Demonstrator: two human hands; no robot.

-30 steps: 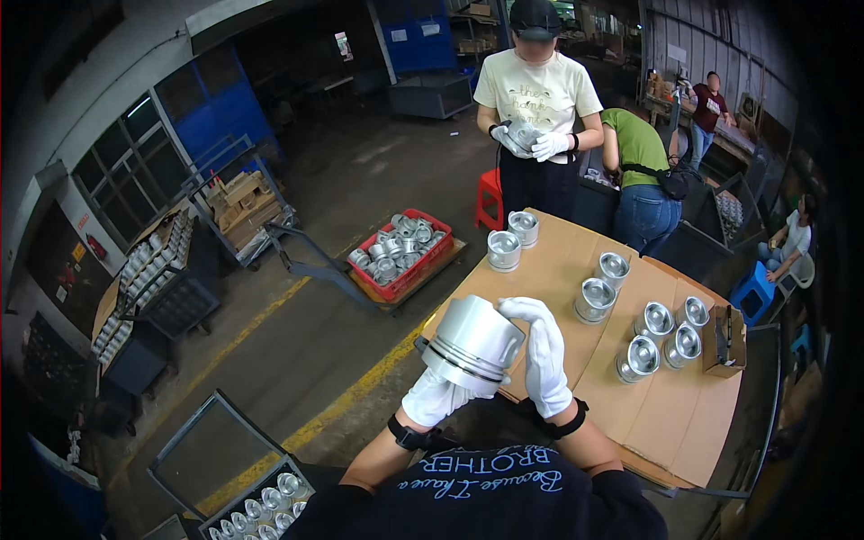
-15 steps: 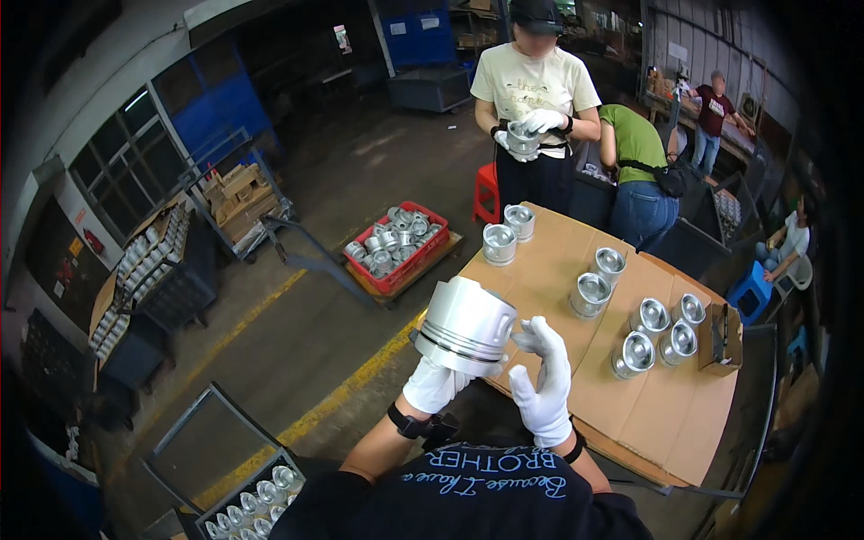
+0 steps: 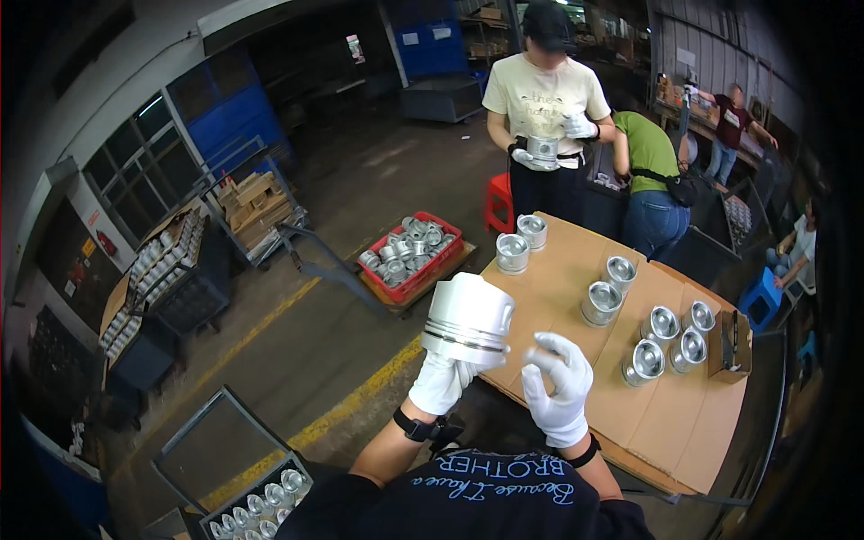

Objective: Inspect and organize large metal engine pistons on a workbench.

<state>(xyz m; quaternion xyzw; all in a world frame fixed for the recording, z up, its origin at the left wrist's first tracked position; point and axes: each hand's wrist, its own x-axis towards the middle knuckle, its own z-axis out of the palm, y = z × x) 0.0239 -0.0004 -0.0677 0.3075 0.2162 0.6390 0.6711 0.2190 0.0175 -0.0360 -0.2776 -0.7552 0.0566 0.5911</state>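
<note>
My white-gloved left hand (image 3: 441, 382) holds up a large silver engine piston (image 3: 468, 317) from below. The piston's crown end, with its ring grooves, faces down toward my palm; some of my fingers are hidden under it. Just right of the piston, my white-gloved right hand (image 3: 560, 396) is raised with bent fingers apart. It touches nothing and holds nothing. Several similar pistons (image 3: 601, 304) stand on the cardboard-covered table (image 3: 576, 369) beyond my right hand, some of them in pairs.
A small cardboard box (image 3: 731, 346) sits at the table's right edge. Across the table a co-worker (image 3: 544, 99) holds another piston. A red crate (image 3: 407, 256) of pistons lies on the floor, left of the table. At lower left stands a metal cart (image 3: 225, 450) with pistons.
My right hand has drawn away from the piston, widening the gap. The piston now stands more upright on my left hand. Across the table, the co-worker's one hand has lifted off their piston.
</note>
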